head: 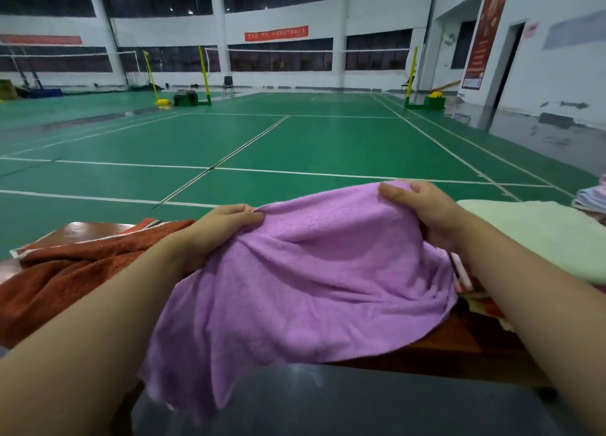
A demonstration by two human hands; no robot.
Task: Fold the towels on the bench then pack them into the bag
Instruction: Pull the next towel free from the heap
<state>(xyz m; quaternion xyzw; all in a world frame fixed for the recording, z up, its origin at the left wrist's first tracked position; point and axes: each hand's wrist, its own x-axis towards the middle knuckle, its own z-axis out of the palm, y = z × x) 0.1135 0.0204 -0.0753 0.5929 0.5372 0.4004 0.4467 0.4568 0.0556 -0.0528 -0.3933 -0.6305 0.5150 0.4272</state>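
- Purple towel (314,271) held up over the table (442,340), far edge pinched by left hand (226,222) and right hand (423,206), fingers curled tight on it
- rust towel (65,271) bunched on the left, pale green towel (541,235) on the right

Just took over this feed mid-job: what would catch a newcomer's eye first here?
The purple towel fills the centre, held up over the wooden bench with the left hand and right hand each pinching its top edge. A crumpled rust-orange towel lies on the bench to the left, and a pale green towel sits to the right. Behind stretches a green badminton court.
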